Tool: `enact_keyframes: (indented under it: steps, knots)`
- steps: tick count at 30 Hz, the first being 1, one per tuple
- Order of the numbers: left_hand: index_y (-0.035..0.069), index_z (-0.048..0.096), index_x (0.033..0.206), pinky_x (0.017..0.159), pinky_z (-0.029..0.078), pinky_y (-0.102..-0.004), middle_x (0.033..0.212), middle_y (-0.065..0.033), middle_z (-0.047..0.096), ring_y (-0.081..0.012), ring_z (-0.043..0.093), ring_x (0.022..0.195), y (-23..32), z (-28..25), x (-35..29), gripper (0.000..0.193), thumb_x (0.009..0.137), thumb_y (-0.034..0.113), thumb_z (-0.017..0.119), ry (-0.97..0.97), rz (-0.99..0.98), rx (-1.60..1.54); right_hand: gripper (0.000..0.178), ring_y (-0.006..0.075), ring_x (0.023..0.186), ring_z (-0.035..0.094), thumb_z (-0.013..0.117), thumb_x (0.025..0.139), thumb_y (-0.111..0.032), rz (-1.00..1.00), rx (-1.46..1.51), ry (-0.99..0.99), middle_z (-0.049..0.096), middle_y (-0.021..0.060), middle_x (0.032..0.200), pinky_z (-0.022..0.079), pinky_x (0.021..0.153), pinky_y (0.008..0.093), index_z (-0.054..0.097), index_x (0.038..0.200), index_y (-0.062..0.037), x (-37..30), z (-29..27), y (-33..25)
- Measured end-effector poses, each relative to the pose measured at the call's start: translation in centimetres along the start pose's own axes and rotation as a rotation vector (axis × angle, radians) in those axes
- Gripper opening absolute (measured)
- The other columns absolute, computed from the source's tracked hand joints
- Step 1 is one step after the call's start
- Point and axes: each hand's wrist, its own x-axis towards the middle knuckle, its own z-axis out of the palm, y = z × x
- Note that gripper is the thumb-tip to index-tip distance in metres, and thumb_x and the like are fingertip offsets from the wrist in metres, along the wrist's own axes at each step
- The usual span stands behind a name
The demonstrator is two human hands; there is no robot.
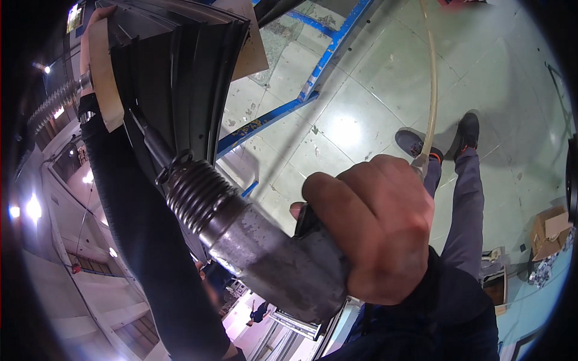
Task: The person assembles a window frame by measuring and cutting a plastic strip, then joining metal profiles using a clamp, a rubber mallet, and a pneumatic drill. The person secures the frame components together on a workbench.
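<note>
My right hand [376,225] is wrapped round the grip of a grey metal air hammer [271,259]. A coil spring [201,192] sits at the tool's front, and its narrow chisel bit [153,141] points up and left at a stack of black sheets [186,78]. Whether the bit touches the stack I cannot tell. At the upper left my left hand [91,39] grips the stack's edge by a beige strip [107,78], which partly hides its fingers. Another beige board [250,51] lies against the stack's other side.
A pale hose [432,84] runs from the tool's grip across the tiled floor [361,120]. A blue metal frame [319,66] with chipped paint stands beside the stack. My shoes [466,129] are on the floor, and a cardboard box [549,231] is at the right.
</note>
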Motion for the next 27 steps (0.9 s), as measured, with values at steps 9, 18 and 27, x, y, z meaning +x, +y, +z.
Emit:
enact_keyframes:
  steps: [9,18,27]
  knots:
    - [0.002,0.055,0.125,0.088,0.051,-0.0293,0.107,-0.0102,0.065,-0.0184,0.063,0.091,0.0,0.1,0.0,0.034,0.099,0.023,0.048,0.003,0.0,0.009,0.026,0.0229,0.056,0.05,0.073,0.066,-0.013,0.008,-0.007,0.045,0.046,0.0053,0.064,0.041,0.056,0.0376,0.064,0.089,-0.0049,-0.9,1.6,-0.5]
    - [0.003,0.056,0.125,0.085,0.052,-0.0283,0.107,-0.0096,0.065,-0.0179,0.064,0.091,-0.4,0.0,-0.1,0.033,0.098,0.021,0.049,0.01,-0.003,0.016,0.017,0.0229,0.06,0.052,0.065,0.079,-0.013,0.033,0.015,-0.021,0.043,0.0058,0.067,0.043,0.062,0.038,0.064,0.093,-0.0051,-1.0,1.4,-0.7]
    - [0.004,0.056,0.125,0.083,0.052,-0.0274,0.108,-0.0089,0.065,-0.0175,0.064,0.091,-0.3,0.1,0.2,0.033,0.097,0.019,0.049,0.005,0.003,0.02,0.015,0.0232,0.061,0.052,0.063,0.082,-0.012,0.053,0.054,0.015,0.045,0.0059,0.068,0.043,0.063,0.0384,0.064,0.095,-0.0053,-1.1,2.1,-0.8]
